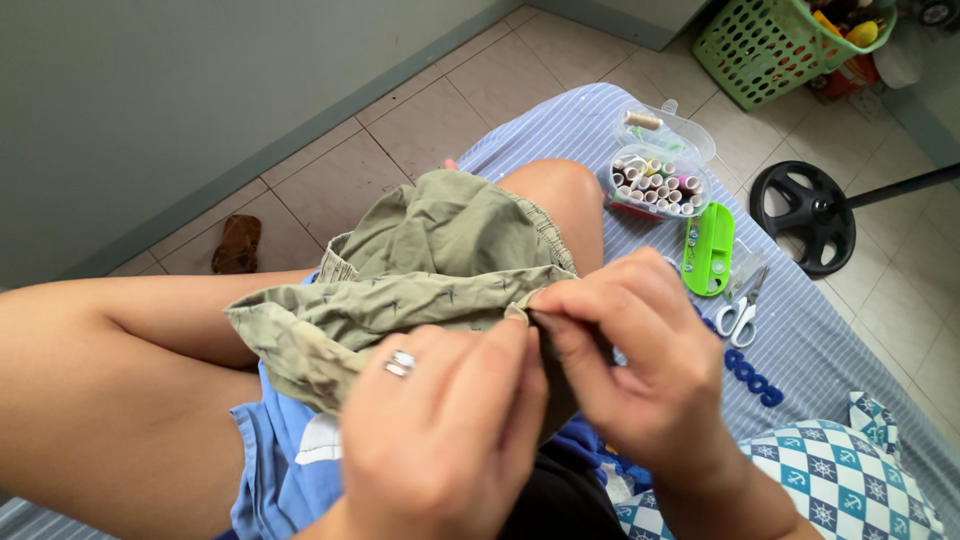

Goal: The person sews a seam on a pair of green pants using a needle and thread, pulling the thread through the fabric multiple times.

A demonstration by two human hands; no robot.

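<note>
Seated person viewed from above, working on a garment across the lap. Nearest the camera, the left hand (440, 430), bearing 1 ring (400, 362) on a finger, and the right hand (640, 360) meet at the centre of the view; both are closed in a narrow pinch on the same edge of the olive-green garment (440, 250), fingertips of the 2 hands almost touching. The garment spreads away from the hands to the left and upward, draped over the raised knee (555, 195) and lying crumpled on the thigh. Whether a needle is held cannot be told. Under the legs lies a blue striped bed sheet (830, 340). Just right of the right hand lie small white-handled scissors (738, 315) and a row of blue buttons (752, 375); beyond them, a bright green plastic case (707, 250), then an open clear sewing box (660, 175) filled with thread spools. A patterned blue-and-white cushion (850, 480) sits at lower right. Farther off, on the tiled floor (420, 120), stand a black fan base (812, 215) and a green plastic basket (775, 45).
</note>
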